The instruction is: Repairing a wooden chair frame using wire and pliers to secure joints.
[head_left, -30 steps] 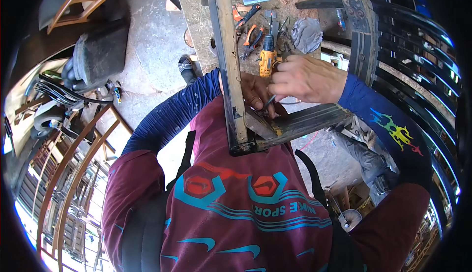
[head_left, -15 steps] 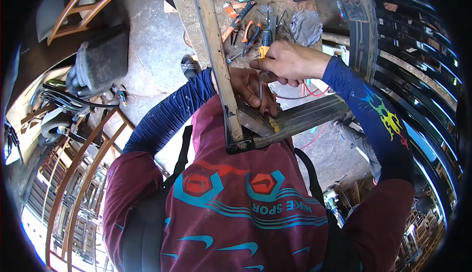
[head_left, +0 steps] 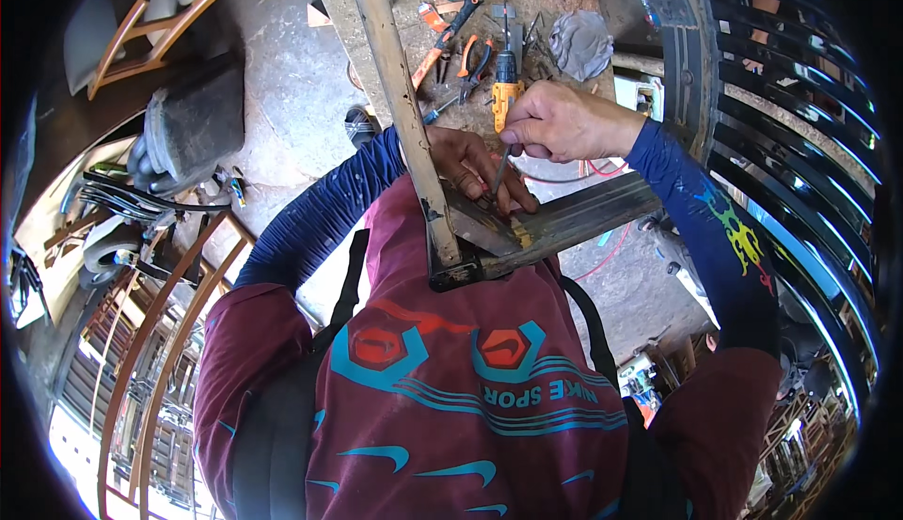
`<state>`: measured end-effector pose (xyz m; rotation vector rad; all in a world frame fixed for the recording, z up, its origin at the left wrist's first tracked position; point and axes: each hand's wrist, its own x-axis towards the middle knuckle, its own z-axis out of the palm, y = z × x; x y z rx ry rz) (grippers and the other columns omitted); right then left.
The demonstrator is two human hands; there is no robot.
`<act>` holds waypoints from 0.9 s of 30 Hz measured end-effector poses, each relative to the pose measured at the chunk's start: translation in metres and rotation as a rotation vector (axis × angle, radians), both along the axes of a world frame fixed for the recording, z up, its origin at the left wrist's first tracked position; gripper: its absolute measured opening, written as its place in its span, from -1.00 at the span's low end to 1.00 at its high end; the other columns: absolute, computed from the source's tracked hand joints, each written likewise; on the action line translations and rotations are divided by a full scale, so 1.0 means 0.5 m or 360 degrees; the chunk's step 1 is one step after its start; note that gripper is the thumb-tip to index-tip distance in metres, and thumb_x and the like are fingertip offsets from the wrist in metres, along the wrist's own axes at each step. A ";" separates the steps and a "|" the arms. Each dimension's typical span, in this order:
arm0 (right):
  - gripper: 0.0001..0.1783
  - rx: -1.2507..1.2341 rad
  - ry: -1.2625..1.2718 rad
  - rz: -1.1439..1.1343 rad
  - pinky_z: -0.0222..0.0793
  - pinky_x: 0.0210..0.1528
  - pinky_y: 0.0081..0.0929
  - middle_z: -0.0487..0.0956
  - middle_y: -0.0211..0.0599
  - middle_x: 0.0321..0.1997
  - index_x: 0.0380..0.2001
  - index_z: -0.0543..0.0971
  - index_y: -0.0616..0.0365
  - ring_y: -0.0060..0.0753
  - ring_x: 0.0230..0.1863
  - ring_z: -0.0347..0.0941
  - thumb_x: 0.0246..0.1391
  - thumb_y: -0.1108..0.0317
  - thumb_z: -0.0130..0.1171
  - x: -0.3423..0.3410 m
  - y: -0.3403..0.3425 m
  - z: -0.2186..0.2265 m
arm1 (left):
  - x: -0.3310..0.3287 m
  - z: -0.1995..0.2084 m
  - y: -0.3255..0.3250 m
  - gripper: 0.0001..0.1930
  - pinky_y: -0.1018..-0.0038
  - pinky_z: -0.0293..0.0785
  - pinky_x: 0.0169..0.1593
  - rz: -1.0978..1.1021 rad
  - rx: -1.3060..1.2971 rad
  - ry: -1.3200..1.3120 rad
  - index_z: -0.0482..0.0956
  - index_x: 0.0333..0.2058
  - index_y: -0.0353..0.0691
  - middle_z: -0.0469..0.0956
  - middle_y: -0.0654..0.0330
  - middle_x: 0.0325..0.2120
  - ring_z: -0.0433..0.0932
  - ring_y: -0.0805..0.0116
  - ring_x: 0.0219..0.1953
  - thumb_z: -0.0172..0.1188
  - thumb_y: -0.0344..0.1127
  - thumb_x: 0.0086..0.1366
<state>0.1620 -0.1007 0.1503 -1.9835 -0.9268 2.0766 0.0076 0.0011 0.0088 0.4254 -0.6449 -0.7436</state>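
Observation:
My right hand (head_left: pixel 555 123) is closed around the upper end of a thin metal rod-like tool (head_left: pixel 501 168), whose exact kind I cannot make out. The tool slants down between the fingers of my left hand (head_left: pixel 470 165), and its lower tip is hidden. My left hand lies inside the corner of a worn wooden frame (head_left: pixel 414 134), fingers spread against a corner brace (head_left: pixel 482 230). The frame's dark rail (head_left: pixel 593 219) runs off to the right, and its corner rests against my shirt. Just beyond my right hand lies a yellow drill (head_left: pixel 506 95).
On the board (head_left: pixel 376 59) are an orange-and-black hammer (head_left: pixel 447 40), orange-handled pliers (head_left: pixel 473 57) and a grey rag (head_left: pixel 580 45). A black slatted piece (head_left: pixel 790 78) stands on the right. Curved wooden frames (head_left: pixel 165 36) stand on the left.
My right hand has shifted slightly right and down, and the tool now tilts more. The fingers of my left hand have spread. The view has moved a little.

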 end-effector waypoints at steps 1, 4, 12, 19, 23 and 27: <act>-0.64 -0.0004 -0.0014 -0.0047 0.18 -0.70 -0.55 0.39 -0.52 -0.71 -0.53 0.52 0.21 -0.69 -0.73 0.25 0.32 0.23 0.07 -0.004 -0.005 -0.002 | -0.006 -0.003 -0.001 -0.64 0.05 -0.02 0.39 -0.0011 -0.0051 0.0083 0.67 -0.11 -0.37 0.37 -0.20 0.22 0.21 -0.02 0.35 0.28 -0.18 0.27; -0.63 -0.0281 0.0200 -0.0491 0.10 -0.76 -0.58 0.34 -0.54 -0.68 -0.53 0.46 0.22 -0.73 -0.75 0.15 0.34 0.23 0.06 -0.011 -0.048 0.004 | -0.015 -0.004 -0.003 -0.65 0.06 -0.02 0.38 -0.0025 -0.0046 0.0208 0.68 -0.14 -0.37 0.35 -0.20 0.24 0.20 -0.03 0.36 0.28 -0.19 0.27; -0.68 0.0272 -0.0156 -0.0594 0.15 -0.70 -0.54 0.38 -0.46 -0.66 -0.44 0.53 0.31 -0.66 -0.75 0.19 0.31 0.27 0.08 -0.057 -0.070 0.052 | -0.015 0.011 0.002 -0.66 0.15 0.09 0.34 -0.0015 -0.0011 0.0312 0.69 -0.21 -0.40 0.37 -0.22 0.22 0.25 -0.02 0.33 0.34 -0.19 0.22; -0.67 -0.0209 -0.0129 -0.0577 0.14 -0.71 -0.56 0.35 -0.47 -0.67 -0.40 0.52 0.32 -0.65 -0.76 0.18 0.32 0.23 0.06 -0.046 -0.030 0.055 | -0.022 0.016 -0.009 -0.68 0.32 0.33 0.18 0.0216 -0.0056 0.0243 0.68 -0.18 -0.41 0.59 -0.10 -0.02 0.51 0.17 0.09 0.33 -0.24 0.24; -0.64 -0.0507 0.0510 -0.0753 0.24 -0.68 -0.61 0.46 -0.41 -0.62 -0.24 0.51 0.26 -0.68 -0.73 0.25 0.36 0.12 0.01 -0.010 -0.048 0.042 | -0.018 0.029 0.021 -0.71 0.16 0.18 0.29 -0.0052 0.0059 0.0286 0.66 -0.10 -0.37 0.35 -0.19 0.22 0.30 0.05 0.28 0.21 -0.26 0.35; -0.60 -0.0541 0.0824 -0.0404 0.30 -0.69 -0.60 0.51 -0.36 -0.63 -0.22 0.52 0.26 -0.62 -0.70 0.38 0.38 0.07 -0.01 0.026 -0.039 0.017 | -0.010 0.011 0.007 -0.71 0.16 0.15 0.32 -0.0079 0.0130 0.0184 0.67 -0.13 -0.37 0.37 -0.16 0.22 0.27 0.07 0.31 0.18 -0.25 0.37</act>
